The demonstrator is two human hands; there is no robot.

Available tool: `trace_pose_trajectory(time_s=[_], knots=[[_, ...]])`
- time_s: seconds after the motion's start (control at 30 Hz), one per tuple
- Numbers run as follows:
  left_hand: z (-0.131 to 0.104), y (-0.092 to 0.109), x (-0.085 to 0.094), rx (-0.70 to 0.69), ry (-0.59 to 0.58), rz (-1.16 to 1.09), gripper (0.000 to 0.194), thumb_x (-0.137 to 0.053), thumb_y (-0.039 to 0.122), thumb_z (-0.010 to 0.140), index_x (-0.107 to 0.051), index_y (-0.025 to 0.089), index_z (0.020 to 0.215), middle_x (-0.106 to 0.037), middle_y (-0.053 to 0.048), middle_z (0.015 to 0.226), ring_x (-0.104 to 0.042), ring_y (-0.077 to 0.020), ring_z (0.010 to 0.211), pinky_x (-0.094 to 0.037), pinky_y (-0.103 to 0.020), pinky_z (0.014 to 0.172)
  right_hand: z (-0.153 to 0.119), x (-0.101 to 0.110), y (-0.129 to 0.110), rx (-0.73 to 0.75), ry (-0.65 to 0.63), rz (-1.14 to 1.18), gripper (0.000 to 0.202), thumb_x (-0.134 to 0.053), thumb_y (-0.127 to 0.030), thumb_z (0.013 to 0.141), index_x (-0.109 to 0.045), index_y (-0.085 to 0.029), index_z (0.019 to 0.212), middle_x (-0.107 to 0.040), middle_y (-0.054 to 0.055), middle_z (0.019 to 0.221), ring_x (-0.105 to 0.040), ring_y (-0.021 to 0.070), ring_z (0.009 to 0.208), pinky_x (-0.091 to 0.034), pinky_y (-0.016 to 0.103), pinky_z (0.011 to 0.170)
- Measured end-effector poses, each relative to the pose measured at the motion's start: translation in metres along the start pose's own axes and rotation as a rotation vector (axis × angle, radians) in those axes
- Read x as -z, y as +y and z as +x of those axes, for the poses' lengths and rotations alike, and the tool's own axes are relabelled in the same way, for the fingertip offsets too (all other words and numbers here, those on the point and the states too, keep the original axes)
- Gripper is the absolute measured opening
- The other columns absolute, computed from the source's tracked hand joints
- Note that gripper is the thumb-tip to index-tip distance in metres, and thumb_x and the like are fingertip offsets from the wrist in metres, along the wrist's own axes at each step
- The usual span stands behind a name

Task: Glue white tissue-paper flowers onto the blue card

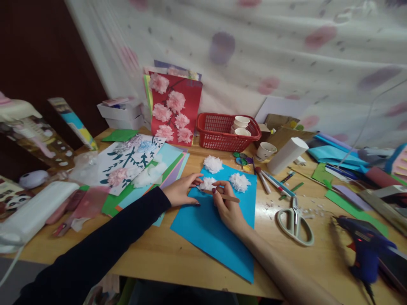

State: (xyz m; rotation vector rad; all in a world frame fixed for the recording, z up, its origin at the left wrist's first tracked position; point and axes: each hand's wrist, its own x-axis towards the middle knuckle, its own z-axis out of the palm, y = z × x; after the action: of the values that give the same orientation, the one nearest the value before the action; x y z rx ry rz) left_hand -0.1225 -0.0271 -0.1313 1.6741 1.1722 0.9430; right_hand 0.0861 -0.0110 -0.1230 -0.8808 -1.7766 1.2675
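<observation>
A blue sheet (210, 228) lies on the wooden table, with three white paper flowers near its top: one at the upper left (213, 164), one at the right (240, 182) and one between my hands (208, 183). My right hand (226, 204) pinches a thin brown stick (230, 198), whose left end is at the middle flower. Fingers spread, my left hand (184, 190) rests at the sheet's left edge, its fingertips beside that same flower. Nothing shows in its grasp.
Behind the sheet stand a red card with pink flowers (176, 106) and a red basket (219, 140) holding cups. Scissors (295, 222) and a blue glue gun (365, 245) lie at the right. Papers (127, 159) spread at the left, near a white device (38, 212).
</observation>
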Motion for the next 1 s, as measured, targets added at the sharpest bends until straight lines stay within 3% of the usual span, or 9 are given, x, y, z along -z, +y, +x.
trace_pose_trajectory(time_s=[0.37, 0.47, 0.6, 0.77, 0.87, 1.0], knots=[[0.001, -0.005, 0.0, -0.025, 0.001, -0.021, 0.09, -0.088, 0.015, 0.058, -0.046, 0.021, 0.138, -0.058, -0.015, 0.129, -0.056, -0.0295, 0.125, -0.041, -0.052, 0.109, 0.004, 0.001, 0.0, 0.037, -0.089, -0.143, 0.011, -0.037, -0.03, 0.096, -0.042, -0.024, 0.103, -0.041, -0.007, 0.063, -0.033, 0.0136, 0.047, -0.026, 0.026, 0.048], [0.001, -0.006, 0.0, -0.029, 0.001, -0.035, 0.09, -0.089, 0.015, 0.058, -0.047, 0.022, 0.137, -0.059, -0.014, 0.128, -0.057, -0.03, 0.124, -0.04, -0.053, 0.11, 0.005, 0.002, -0.001, 0.074, -0.141, -0.203, 0.009, -0.035, -0.025, 0.095, -0.041, -0.024, 0.102, -0.046, -0.005, 0.068, -0.037, 0.0133, 0.049, -0.029, 0.026, 0.05], [0.001, -0.006, -0.001, -0.031, 0.008, -0.063, 0.087, -0.087, 0.014, 0.059, -0.048, 0.022, 0.136, -0.059, -0.014, 0.129, -0.056, -0.0307, 0.126, -0.041, -0.053, 0.109, 0.014, -0.002, -0.013, 0.15, -0.212, -0.373, 0.01, -0.036, -0.021, 0.091, -0.039, -0.023, 0.1, -0.054, 0.0, 0.076, -0.045, 0.0159, 0.057, -0.032, 0.028, 0.057], [0.003, -0.006, 0.0, -0.07, -0.028, -0.076, 0.083, -0.087, 0.018, 0.061, -0.049, 0.023, 0.135, -0.055, -0.016, 0.136, -0.054, -0.0333, 0.129, -0.043, -0.052, 0.107, 0.039, -0.009, -0.032, 0.073, -0.295, -0.541, 0.01, -0.04, -0.02, 0.087, -0.04, -0.021, 0.097, -0.059, 0.003, 0.076, -0.051, 0.0197, 0.065, -0.03, 0.029, 0.06], [0.004, -0.008, 0.002, -0.069, -0.025, -0.055, 0.083, -0.088, 0.021, 0.061, -0.05, 0.022, 0.135, -0.057, -0.016, 0.133, -0.057, -0.0328, 0.124, -0.045, -0.052, 0.106, 0.053, -0.012, -0.037, -0.013, -0.251, -0.419, 0.011, -0.047, -0.017, 0.082, -0.044, -0.021, 0.092, -0.056, 0.0, 0.07, -0.05, 0.0183, 0.065, -0.03, 0.029, 0.061], [0.005, -0.01, 0.004, -0.052, -0.027, 0.003, 0.088, -0.089, 0.02, 0.058, -0.048, 0.02, 0.136, -0.061, -0.016, 0.127, -0.058, -0.0324, 0.122, -0.043, -0.053, 0.107, 0.061, -0.011, -0.032, -0.078, -0.101, -0.197, 0.012, -0.053, -0.015, 0.074, -0.049, -0.022, 0.083, -0.052, -0.005, 0.059, -0.049, 0.0158, 0.06, -0.032, 0.027, 0.059]])
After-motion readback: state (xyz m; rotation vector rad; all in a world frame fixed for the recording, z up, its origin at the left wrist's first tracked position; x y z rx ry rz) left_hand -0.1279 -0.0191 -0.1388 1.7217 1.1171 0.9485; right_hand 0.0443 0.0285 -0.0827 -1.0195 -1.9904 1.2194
